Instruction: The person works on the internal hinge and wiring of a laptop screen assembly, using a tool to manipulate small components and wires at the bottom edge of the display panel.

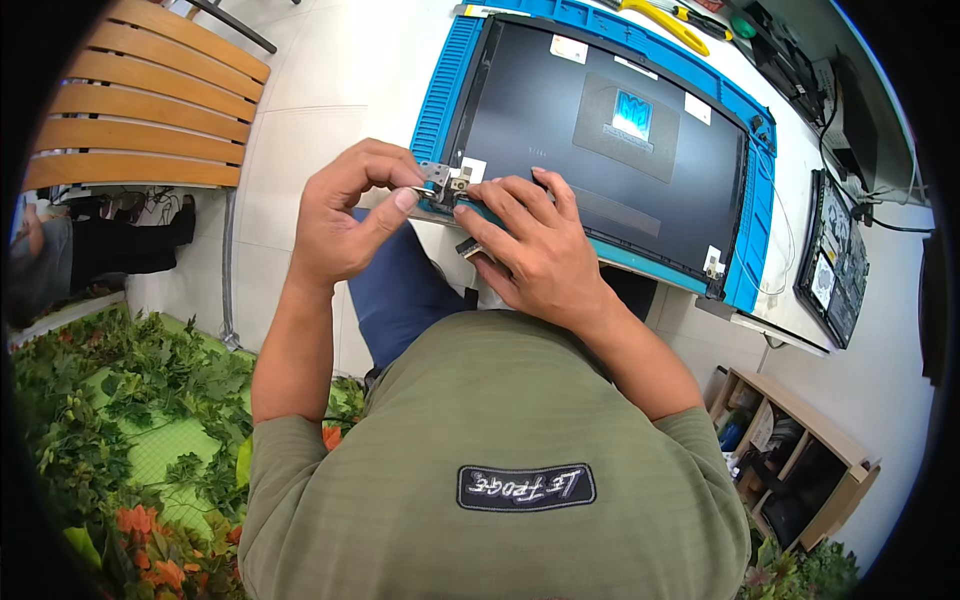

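Observation:
A dark laptop screen lid lies on a blue ridged work mat, with a shiny emblem sticker on a grey patch near its middle. At its near left corner is a metal hinge. My left hand is closed there, thumb and forefinger pinching a small thin piece beside the hinge; its kind is unclear. My right hand grips the lid's near edge by the same corner, fingers over the top and thumb below. By that thumb hangs a dark flat cable end. Another hinge sits at the near right corner.
Yellow-handled pliers lie beyond the mat. At the right, an opened laptop base with cables rests on the white table. A wooden slatted bench stands left, artificial foliage below it, a shelf unit lower right.

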A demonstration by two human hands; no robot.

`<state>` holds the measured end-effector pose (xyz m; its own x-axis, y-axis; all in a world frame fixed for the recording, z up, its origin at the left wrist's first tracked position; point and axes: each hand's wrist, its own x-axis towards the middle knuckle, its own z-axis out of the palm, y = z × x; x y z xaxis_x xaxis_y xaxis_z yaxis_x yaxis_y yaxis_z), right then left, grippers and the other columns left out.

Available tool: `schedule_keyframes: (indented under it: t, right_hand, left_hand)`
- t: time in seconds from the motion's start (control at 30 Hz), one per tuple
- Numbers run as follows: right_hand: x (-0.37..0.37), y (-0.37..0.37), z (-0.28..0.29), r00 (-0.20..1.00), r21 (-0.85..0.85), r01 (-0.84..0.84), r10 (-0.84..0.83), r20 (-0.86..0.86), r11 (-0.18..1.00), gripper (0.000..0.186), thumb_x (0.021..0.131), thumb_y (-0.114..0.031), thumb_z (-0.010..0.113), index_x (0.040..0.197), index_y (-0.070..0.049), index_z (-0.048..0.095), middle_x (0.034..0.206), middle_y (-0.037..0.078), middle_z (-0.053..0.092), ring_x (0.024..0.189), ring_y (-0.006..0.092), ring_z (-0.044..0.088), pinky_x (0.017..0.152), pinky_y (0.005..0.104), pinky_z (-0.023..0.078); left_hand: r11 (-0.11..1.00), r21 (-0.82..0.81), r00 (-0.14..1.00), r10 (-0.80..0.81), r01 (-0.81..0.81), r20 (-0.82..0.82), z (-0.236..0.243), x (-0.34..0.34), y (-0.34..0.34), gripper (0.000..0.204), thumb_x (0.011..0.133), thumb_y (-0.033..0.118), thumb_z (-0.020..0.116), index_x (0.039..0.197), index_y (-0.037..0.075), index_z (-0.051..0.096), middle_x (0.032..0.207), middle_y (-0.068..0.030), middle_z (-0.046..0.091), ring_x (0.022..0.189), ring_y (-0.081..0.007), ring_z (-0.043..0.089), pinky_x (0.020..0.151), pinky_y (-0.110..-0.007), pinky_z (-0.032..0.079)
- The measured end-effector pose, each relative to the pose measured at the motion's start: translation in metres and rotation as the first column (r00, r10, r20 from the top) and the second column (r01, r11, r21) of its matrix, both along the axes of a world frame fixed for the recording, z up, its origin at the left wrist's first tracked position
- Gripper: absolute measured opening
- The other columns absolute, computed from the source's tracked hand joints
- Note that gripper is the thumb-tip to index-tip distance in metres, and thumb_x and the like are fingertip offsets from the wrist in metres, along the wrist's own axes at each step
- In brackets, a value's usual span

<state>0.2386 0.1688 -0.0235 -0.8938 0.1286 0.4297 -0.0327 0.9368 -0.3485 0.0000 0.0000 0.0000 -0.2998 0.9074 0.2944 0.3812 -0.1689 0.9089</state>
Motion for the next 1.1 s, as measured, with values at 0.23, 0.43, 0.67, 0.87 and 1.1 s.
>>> schedule_keyframes:
  t: [0.23, 0.43, 0.67, 0.87, 1.1]
  right_hand:
    - [-0.004, 0.001, -0.002, 1.000, -0.023, -0.020, 0.020, -0.003, 1.000, 0.058, 0.083, -0.021, 0.095, 0.139, -0.012, 0.079, 0.145, 0.008, 0.072, 0.137, 0.0302, 0.066, 0.125, 0.0645, 0.044]
    - [-0.003, 0.001, -0.003, 1.000, -0.012, -0.029, 0.029, 0.008, 1.000, 0.059, 0.084, -0.022, 0.095, 0.139, -0.012, 0.079, 0.146, 0.007, 0.072, 0.138, 0.0306, 0.065, 0.126, 0.0641, 0.042]
    - [-0.009, -0.003, -0.006, 1.000, 0.011, 0.001, -0.001, 0.002, 1.000, 0.073, 0.082, -0.021, 0.096, 0.151, -0.010, 0.072, 0.152, 0.008, 0.072, 0.140, 0.0320, 0.065, 0.129, 0.0614, 0.040]
    - [0.004, -0.002, -0.003, 0.989, -0.013, -0.027, 0.025, -0.144, 1.000, 0.081, 0.085, -0.031, 0.096, 0.155, -0.007, 0.065, 0.151, 0.022, 0.070, 0.144, 0.0412, 0.063, 0.128, 0.0659, 0.041]
    - [0.008, -0.056, -0.024, 0.894, -0.743, -0.328, 0.445, -0.045, 0.583, 0.034, 0.094, -0.008, 0.084, 0.126, 0.002, 0.081, 0.104, 0.017, 0.081, 0.098, 0.0329, 0.080, 0.090, 0.0454, 0.067]
  left_hand:
    - [0.984, 0.159, 0.969, 0.043, -0.084, 0.245, -0.003, 0.008, -0.008, 0.009, 0.110, 0.003, 0.076, 0.115, -0.004, 0.076, 0.122, -0.0166, 0.076, 0.112, -0.0211, 0.071, 0.101, -0.037, 0.058]
    - [0.959, 0.138, 0.935, 0.202, -0.250, 0.290, -0.004, 0.019, -0.031, 0.012, 0.115, 0.012, 0.064, 0.115, 0.000, 0.066, 0.124, -0.0219, 0.075, 0.132, -0.0332, 0.069, 0.116, -0.048, 0.054]
    - [0.898, 0.118, 0.783, 0.299, -0.425, 0.545, -0.027, 0.018, -0.061, 0.021, 0.122, 0.023, 0.044, 0.122, 0.005, 0.055, 0.092, -0.0134, 0.065, 0.090, -0.0256, 0.065, 0.087, -0.041, 0.055]
    - [0.773, 0.003, 0.596, 0.487, -0.634, 0.639, -0.068, -0.007, -0.095, 0.027, 0.125, 0.028, 0.050, 0.121, 0.004, 0.061, 0.083, -0.0032, 0.050, 0.078, -0.0161, 0.048, 0.074, -0.035, 0.043]
    - [0.703, -0.430, 0.427, 0.697, -0.567, 0.576, -0.133, -0.010, -0.121, 0.041, 0.126, 0.035, 0.057, 0.137, -0.001, 0.073, 0.097, -0.0027, 0.067, 0.088, -0.0147, 0.058, 0.083, -0.031, 0.048]
